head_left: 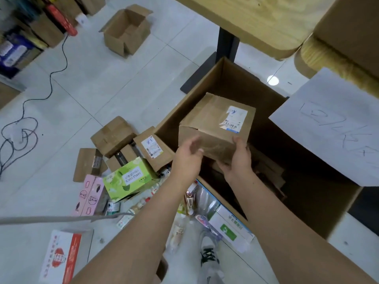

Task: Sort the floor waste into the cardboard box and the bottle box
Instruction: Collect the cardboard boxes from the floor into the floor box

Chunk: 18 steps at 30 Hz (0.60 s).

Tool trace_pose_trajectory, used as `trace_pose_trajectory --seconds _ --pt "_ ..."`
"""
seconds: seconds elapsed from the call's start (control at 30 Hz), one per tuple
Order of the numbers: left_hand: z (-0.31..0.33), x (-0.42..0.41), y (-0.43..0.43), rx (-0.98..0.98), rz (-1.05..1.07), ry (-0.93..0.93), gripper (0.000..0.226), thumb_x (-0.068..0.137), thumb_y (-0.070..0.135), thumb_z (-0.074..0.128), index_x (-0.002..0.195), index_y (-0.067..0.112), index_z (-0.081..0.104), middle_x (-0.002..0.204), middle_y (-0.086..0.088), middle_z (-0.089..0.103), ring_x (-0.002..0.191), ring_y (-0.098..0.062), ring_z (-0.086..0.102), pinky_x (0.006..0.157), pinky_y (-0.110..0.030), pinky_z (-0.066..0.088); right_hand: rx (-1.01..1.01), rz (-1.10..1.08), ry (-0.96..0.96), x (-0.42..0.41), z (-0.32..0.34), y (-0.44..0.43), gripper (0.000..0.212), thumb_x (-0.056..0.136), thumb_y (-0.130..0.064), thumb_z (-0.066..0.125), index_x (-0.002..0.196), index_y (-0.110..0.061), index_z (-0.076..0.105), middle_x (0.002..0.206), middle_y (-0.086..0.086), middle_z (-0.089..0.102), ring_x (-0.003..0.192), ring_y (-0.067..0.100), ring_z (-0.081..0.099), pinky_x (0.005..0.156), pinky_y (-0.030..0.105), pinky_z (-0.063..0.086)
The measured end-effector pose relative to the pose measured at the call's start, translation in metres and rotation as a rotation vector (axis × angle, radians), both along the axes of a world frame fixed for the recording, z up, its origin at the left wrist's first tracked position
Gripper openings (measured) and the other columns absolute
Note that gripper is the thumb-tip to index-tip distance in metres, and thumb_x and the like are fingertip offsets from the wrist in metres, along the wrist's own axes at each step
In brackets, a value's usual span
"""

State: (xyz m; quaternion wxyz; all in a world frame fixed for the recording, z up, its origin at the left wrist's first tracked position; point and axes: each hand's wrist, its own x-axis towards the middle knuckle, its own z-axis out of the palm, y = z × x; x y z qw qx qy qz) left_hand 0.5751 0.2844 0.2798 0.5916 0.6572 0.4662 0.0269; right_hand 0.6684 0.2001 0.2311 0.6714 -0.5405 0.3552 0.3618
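Indoors, a person holds a small taped carton [215, 124], shipping label up, over the mouth of the large open cardboard box [235, 83] standing on the tiled floor [86, 83]. The right grip [238, 158] is clamped on the carton's near right corner, thumb on the side and fingers underneath. The left grip [187, 158] is apart, fingers loosely curved at the carton's near left face; blur hides whether they touch it. Beside the big box lie brown cartons [114, 136], a green juice carton [129, 179], a pink carton [90, 195] and plastic bottles [184, 228]. A handwritten white sheet [332, 128] covers the box's right side.
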Motion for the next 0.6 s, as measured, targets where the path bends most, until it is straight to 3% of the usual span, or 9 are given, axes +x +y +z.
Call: trace_pose_trajectory --seconds 0.13,0.2,0.27,0.33,0.47,0.6 --pt "-0.013 0.002 0.012 -0.054 0.013 0.04 0.043 0.095 0.004 0.054 0.138 0.012 0.051 0.137 0.001 0.055 0.124 -0.008 0.05 0.101 -0.018 0.035 -0.097 0.34 0.04 -0.016 -0.024 0.013 0.051 0.086 -0.037 0.058 0.136 -0.038 0.046 0.129 0.001 0.054 0.116 0.029 0.052 0.095 0.051 0.045" --pt "-0.017 0.001 0.014 -0.075 0.02 0.055 0.045 0.096 0.004 0.054 0.14 0.012 0.048 0.141 0.001 0.052 0.13 -0.01 0.047 0.105 -0.019 0.034 -0.197 0.46 0.076 -0.018 -0.036 0.011 0.045 0.089 -0.028 0.057 0.134 -0.028 0.051 0.126 0.005 0.058 0.113 0.029 0.054 0.1 0.049 0.045" --pt "-0.021 -0.003 0.016 -0.087 0.027 0.06 0.045 0.096 0.008 0.054 0.14 0.014 0.048 0.14 0.004 0.053 0.129 -0.011 0.049 0.103 -0.02 0.039 -0.27 0.505 0.098 -0.018 -0.04 0.008 0.038 0.093 -0.023 0.057 0.13 -0.02 0.055 0.124 0.005 0.058 0.112 0.028 0.053 0.102 0.045 0.044" --pt "-0.023 -0.006 0.016 -0.102 0.047 0.067 0.043 0.097 0.009 0.054 0.139 0.015 0.048 0.133 0.007 0.054 0.118 -0.005 0.05 0.091 -0.013 0.04 -0.292 0.542 0.084 -0.019 -0.039 0.006 0.038 0.094 -0.021 0.058 0.132 -0.024 0.055 0.126 0.004 0.057 0.118 0.027 0.051 0.105 0.043 0.042" --pt "-0.03 -0.013 0.016 -0.123 0.086 0.072 0.044 0.097 0.01 0.054 0.14 0.014 0.048 0.142 0.0 0.051 0.128 -0.011 0.048 0.101 -0.021 0.036 -0.3 0.56 0.063 -0.023 -0.039 0.004 0.038 0.094 -0.016 0.058 0.129 -0.029 0.057 0.131 0.003 0.058 0.127 0.026 0.05 0.109 0.048 0.04" --pt "-0.031 -0.025 0.014 -0.152 0.115 0.064 0.045 0.097 0.008 0.052 0.141 0.016 0.047 0.142 0.002 0.051 0.124 -0.006 0.047 0.096 -0.018 0.036 -0.274 0.528 0.025 -0.027 -0.037 0.009 0.04 0.094 -0.012 0.057 0.131 -0.028 0.057 0.133 0.005 0.058 0.127 0.027 0.051 0.109 0.047 0.041"
